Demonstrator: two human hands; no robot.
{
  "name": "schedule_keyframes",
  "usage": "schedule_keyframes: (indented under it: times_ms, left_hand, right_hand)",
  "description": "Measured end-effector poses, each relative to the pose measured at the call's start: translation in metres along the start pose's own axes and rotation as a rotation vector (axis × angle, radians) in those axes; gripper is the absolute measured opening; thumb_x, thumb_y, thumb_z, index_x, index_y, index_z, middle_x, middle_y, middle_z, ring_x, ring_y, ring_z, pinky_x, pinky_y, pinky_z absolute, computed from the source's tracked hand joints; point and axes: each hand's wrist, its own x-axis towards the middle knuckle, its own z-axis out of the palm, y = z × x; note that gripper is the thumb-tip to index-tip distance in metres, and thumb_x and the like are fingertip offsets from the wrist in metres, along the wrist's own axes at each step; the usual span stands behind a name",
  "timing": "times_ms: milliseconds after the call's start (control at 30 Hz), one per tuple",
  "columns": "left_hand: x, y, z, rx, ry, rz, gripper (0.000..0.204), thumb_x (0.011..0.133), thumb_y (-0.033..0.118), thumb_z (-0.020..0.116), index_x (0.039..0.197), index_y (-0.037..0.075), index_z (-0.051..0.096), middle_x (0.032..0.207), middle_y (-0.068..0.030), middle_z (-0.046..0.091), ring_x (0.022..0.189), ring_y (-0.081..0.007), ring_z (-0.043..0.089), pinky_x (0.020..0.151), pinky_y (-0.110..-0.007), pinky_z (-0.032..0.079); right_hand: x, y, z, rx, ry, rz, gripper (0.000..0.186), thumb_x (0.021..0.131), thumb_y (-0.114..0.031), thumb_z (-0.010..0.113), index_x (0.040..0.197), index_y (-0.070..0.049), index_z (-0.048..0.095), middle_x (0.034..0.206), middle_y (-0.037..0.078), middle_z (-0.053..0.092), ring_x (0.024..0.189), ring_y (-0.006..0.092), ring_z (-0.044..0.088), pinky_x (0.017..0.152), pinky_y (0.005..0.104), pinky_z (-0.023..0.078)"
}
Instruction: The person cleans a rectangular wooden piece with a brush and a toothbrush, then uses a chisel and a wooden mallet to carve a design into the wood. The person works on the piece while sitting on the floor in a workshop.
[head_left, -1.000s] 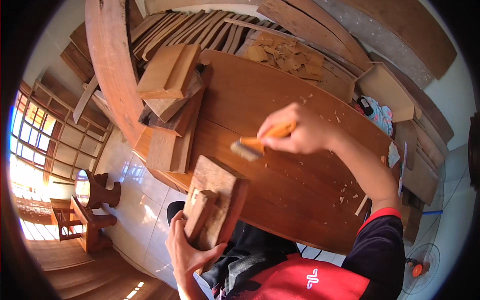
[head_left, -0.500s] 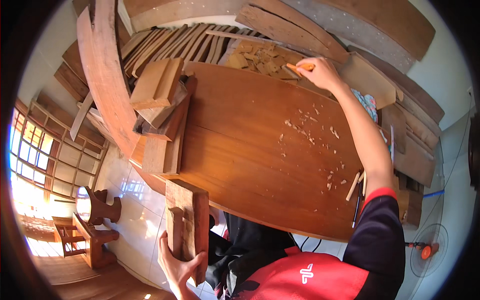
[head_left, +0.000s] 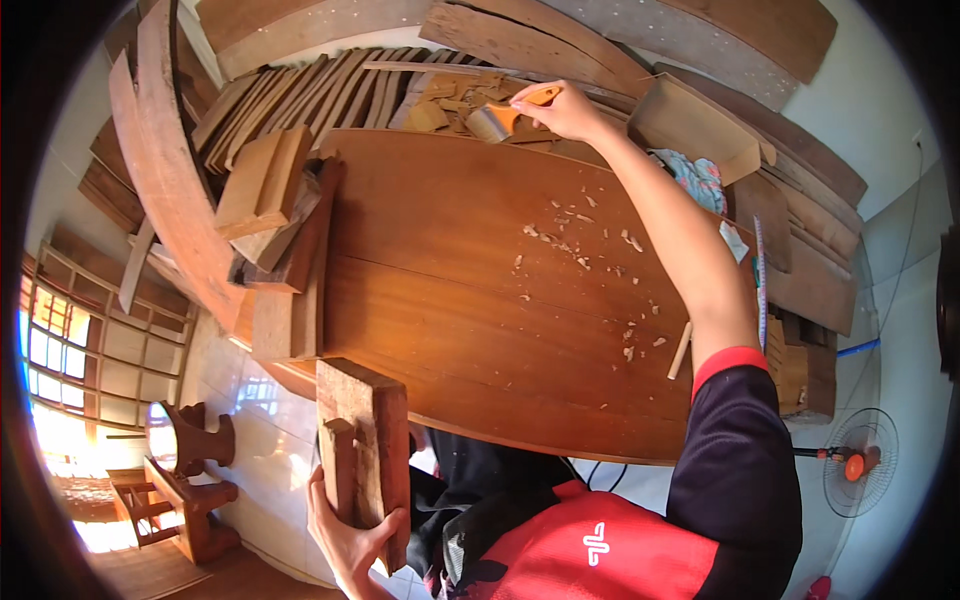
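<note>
At the near left, my left hand (head_left: pixel 350 535) is closed around the lower end of a wooden block (head_left: pixel 385 425), its thumb on one side and fingers on the other. A narrower wood strip (head_left: pixel 340 465) lies along the block's face, within the same grip. Past the far edge of the brown wooden tabletop (head_left: pixel 430 320), my right hand (head_left: pixel 565 112) pinches the orange handle of a flat paintbrush (head_left: pixel 505 118). The brush is tilted, its bristles pointing down and left beside a heap of thin wood offcuts (head_left: pixel 440 108). Pale wood shavings (head_left: pixel 580 245) are scattered across the tabletop.
Stacked wood blocks (head_left: pixel 265 190) stand along the tabletop's left end. Boards (head_left: pixel 300 100) lean behind it. An open cardboard box (head_left: pixel 695 130) and a patterned cloth (head_left: pixel 690 175) sit at the far right. A light stick (head_left: pixel 680 350) lies by my right arm. A fan (head_left: pixel 860 462) stands right.
The brush has turned in my right hand, so its bristles now show pointing down and left. My left hand keeps its hold on the block. The whole view has shifted slightly.
</note>
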Motion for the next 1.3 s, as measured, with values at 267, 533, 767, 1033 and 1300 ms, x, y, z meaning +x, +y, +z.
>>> schedule_keyframes:
  times_ms: [267,533,767,1033,1300]
  left_hand:
    - [0.020,-0.002,0.016,0.093,-0.023,-0.014,0.106,0.048,0.043,0.099,0.134,-0.003,0.058,0.123,-0.0205,0.066,0.114,-0.0401,0.068,0.100,-0.049,0.054]
    - [0.047,0.029,0.038,0.053,-0.147,0.076,0.103,0.048,0.048,0.099,0.127,-0.006,0.058,0.133,-0.0258,0.063,0.118,-0.0445,0.065,0.102,-0.051,0.052]
    - [0.047,0.027,0.033,0.011,-0.094,0.010,0.099,0.048,0.049,0.099,0.123,-0.004,0.061,0.135,-0.0227,0.062,0.119,-0.0421,0.064,0.103,-0.051,0.051]
    - [0.034,-0.004,0.007,0.015,-0.035,-0.052,0.106,0.053,0.044,0.098,0.140,-0.001,0.057,0.127,-0.0182,0.065,0.119,-0.0367,0.066,0.104,-0.048,0.051]
    - [0.013,-0.022,0.003,-0.072,0.001,-0.138,0.104,0.057,0.036,0.098,0.144,-0.001,0.055,0.123,-0.0139,0.065,0.116,-0.0286,0.063,0.104,-0.042,0.049]
  right_hand:
    - [-0.175,-0.136,-0.002,0.103,-0.889,-0.099,0.020,0.096,-0.022,0.080,0.110,-0.008,0.084,0.097,0.007,0.083,0.087,0.0169,0.076,0.082,0.0341,0.058]
    - [-0.059,0.022,-0.057,-0.718,0.043,-0.321,0.020,0.098,-0.030,0.076,0.108,-0.014,0.083,0.092,0.008,0.080,0.078,0.0227,0.073,0.074,0.0377,0.058]
    - [-0.140,-0.131,0.019,0.082,-0.547,-0.376,0.016,0.094,-0.021,0.079,0.105,-0.010,0.083,0.099,0.006,0.082,0.084,0.0219,0.077,0.077,0.0369,0.061]
    - [-0.090,-0.049,-0.005,-0.229,-0.330,0.113,0.020,0.094,-0.026,0.076,0.107,-0.012,0.084,0.092,0.007,0.082,0.080,0.0162,0.075,0.073,0.0340,0.058]
    - [-0.146,-0.150,0.061,0.040,-0.370,-0.436,0.021,0.095,-0.032,0.077,0.107,-0.017,0.085,0.102,0.005,0.082,0.092,0.0279,0.078,0.081,0.0397,0.063]
